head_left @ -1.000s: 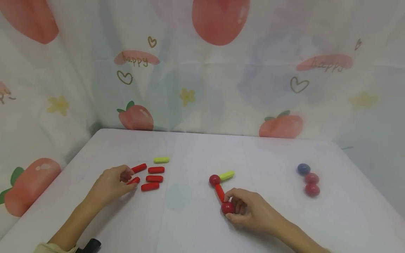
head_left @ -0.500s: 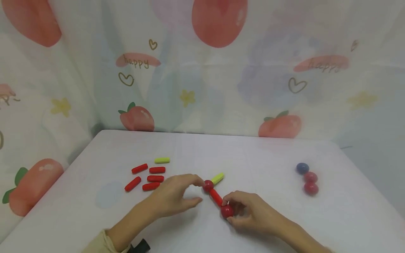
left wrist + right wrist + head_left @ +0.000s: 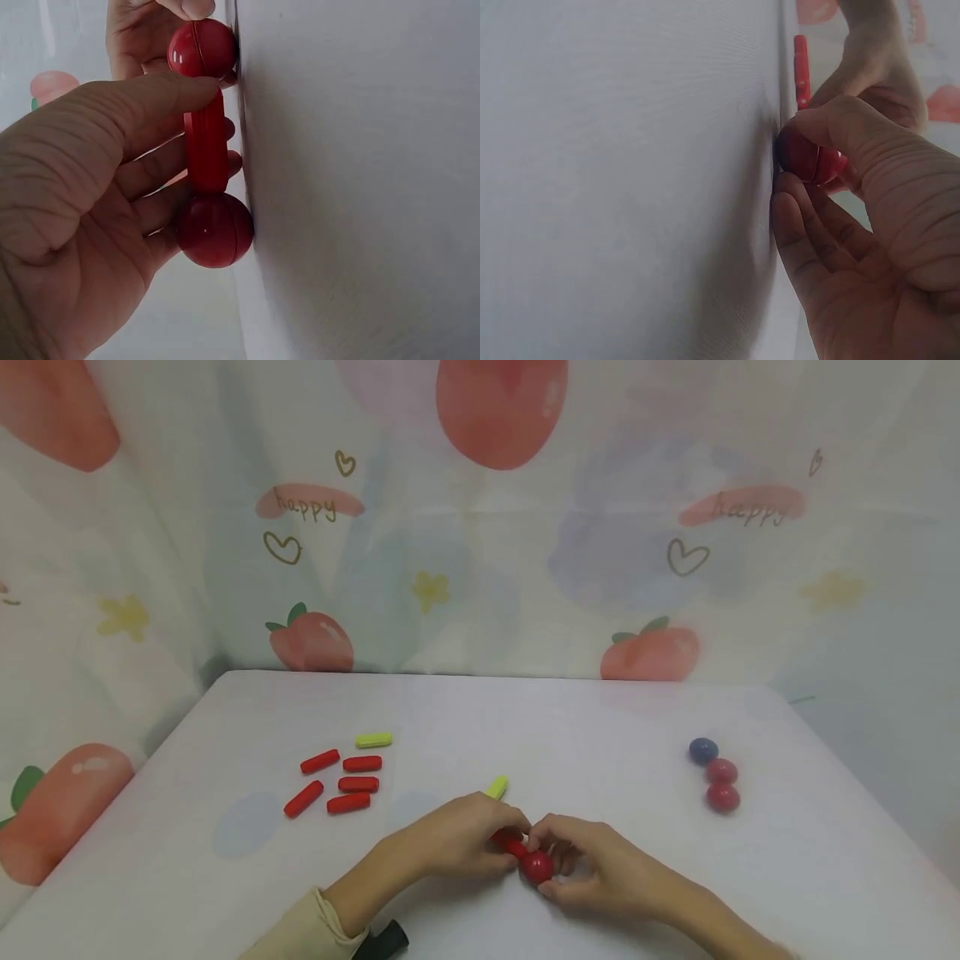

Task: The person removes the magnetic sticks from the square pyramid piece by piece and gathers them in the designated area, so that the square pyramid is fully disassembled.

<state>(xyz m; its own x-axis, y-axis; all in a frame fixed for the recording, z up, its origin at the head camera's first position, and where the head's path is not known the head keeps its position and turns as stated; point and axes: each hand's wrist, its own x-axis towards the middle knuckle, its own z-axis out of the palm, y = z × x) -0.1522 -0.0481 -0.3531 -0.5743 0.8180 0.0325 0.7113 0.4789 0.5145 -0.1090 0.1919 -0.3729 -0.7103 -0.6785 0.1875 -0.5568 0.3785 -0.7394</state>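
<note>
A red rod (image 3: pixel 205 150) joins two glossy red balls in the left wrist view. My left hand (image 3: pixel 465 839) pinches this rod between thumb and fingers, close to the near ball (image 3: pixel 537 867). That ball is gripped by the thumb and fingers of my right hand (image 3: pixel 592 868), low over the white table. The second ball (image 3: pixel 216 230), at the rod's other end, is hidden behind my left hand in the head view. A yellow-green rod (image 3: pixel 497 787) sticks out just beyond the left hand.
Several loose red rods (image 3: pixel 358 784) lie on the table (image 3: pixel 600 727) at the left, with a yellow-green rod (image 3: pixel 373 740) behind them. A blue ball (image 3: pixel 703 752) and two red balls (image 3: pixel 723 797) sit in a row at the right.
My left hand has left the loose red rods, moved right and taken hold of the joined red rod. The piece has swung slightly toward me, while my right hand keeps its ball.
</note>
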